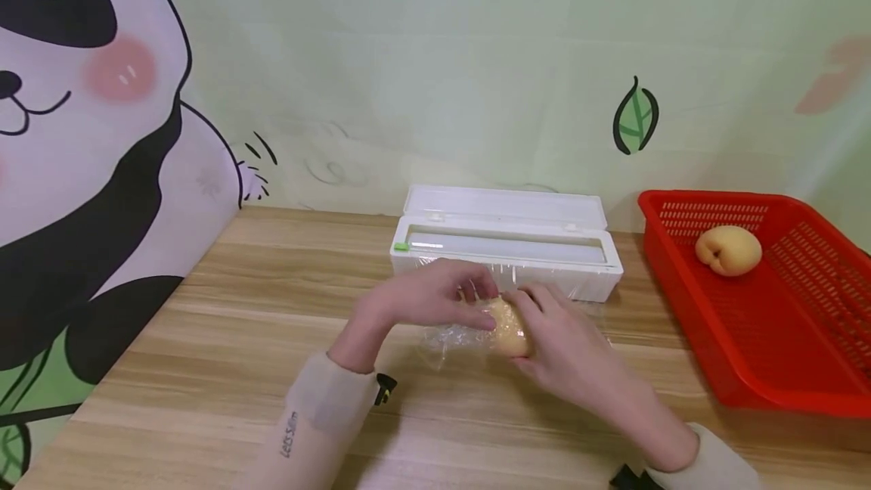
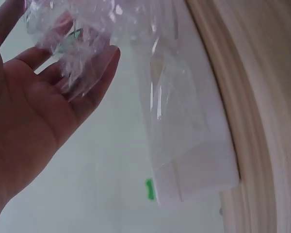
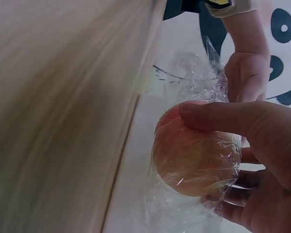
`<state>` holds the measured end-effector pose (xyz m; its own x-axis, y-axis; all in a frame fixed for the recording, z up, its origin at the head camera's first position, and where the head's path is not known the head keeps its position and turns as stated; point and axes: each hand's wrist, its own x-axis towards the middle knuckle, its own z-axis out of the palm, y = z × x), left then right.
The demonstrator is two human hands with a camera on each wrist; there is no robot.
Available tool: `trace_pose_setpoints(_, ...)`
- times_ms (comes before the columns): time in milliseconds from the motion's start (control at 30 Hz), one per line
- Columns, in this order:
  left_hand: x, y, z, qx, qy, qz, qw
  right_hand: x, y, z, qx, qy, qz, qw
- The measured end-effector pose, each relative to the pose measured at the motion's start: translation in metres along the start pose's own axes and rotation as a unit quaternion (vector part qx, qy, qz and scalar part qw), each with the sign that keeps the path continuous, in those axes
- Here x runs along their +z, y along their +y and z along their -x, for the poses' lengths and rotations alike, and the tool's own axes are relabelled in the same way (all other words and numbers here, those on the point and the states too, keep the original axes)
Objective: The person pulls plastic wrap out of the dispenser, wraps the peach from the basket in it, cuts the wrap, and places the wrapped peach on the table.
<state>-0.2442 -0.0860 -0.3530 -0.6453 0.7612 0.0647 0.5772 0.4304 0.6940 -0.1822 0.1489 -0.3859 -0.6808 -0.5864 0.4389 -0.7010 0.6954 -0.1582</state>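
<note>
A round yellow-pink fruit (image 1: 509, 330) wrapped in clear film is held above the table, in front of a white film box (image 1: 506, 267). My right hand (image 1: 578, 350) grips it, thumb on the near side and fingers round the other side, as the right wrist view shows on the fruit (image 3: 189, 153). At its left, my left hand (image 1: 435, 295) has its fingers loosely bent beside loose crumpled film (image 1: 456, 337). In the left wrist view the film (image 2: 87, 48) lies against the fingertips of that hand (image 2: 39, 102). Film also hangs over the box front.
A red plastic basket (image 1: 731, 369) stands at the right with one peach-like fruit (image 1: 728, 250) inside. The box's lid (image 1: 503, 206) is raised at the back, and a green piece (image 1: 401, 246) sits at its left end. Behind the wooden table (image 1: 224, 339) hangs a printed panda backdrop.
</note>
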Motion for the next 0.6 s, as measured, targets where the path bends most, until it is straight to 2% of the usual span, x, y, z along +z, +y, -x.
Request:
trace_pose_setpoints(100, 0.006, -0.001, -0.005, -0.009, -0.005, -0.013, 0.9999, 0.005, 0.005, 0.001, 0.007, -0.007, -0.001, 1.0)
trace_pose_setpoints(300, 0.014, -0.005, -0.012, -0.005, -0.002, -0.044, 0.999, 0.013, 0.009, 0.002, 0.032, -0.032, -0.002, 0.999)
trace_pose_setpoints(600, 0.024, -0.003, -0.017, -0.021, 0.005, -0.087, 0.996, 0.017, 0.013, 0.003, 0.023, -0.041, -0.002, 0.9989)
